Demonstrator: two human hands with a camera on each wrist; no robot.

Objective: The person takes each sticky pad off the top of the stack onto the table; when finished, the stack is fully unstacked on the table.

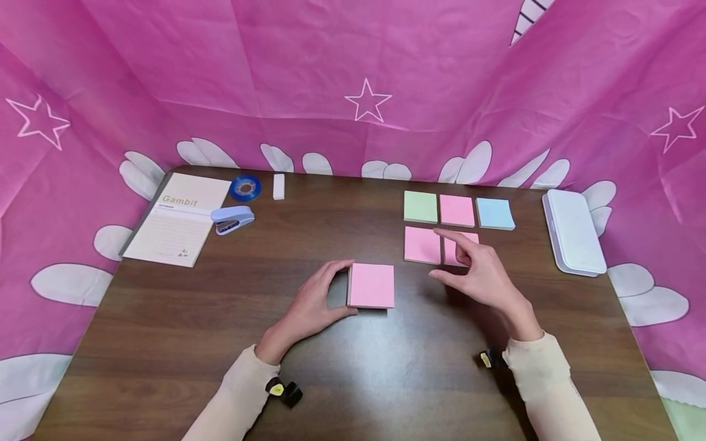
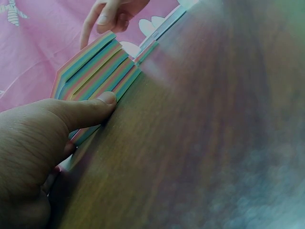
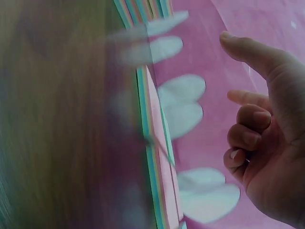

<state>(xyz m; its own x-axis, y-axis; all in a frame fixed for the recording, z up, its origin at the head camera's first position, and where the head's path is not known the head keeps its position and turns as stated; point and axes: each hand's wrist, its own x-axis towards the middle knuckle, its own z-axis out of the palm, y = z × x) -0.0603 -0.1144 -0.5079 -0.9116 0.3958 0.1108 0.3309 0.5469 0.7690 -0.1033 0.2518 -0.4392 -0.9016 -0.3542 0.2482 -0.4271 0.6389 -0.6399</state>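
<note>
Left hand (image 1: 311, 303) grips the pink notepad (image 1: 371, 285) by its left edge, thumb and fingers curled. Right hand (image 1: 481, 275) hovers released. Pad judged light, stiff; hold by edges.

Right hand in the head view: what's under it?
The right hand hovers over a pink sticky-note pad in the near row, covering most of it. Only the pad's far corner shows; whether the fingers touch it is unclear.
</note>
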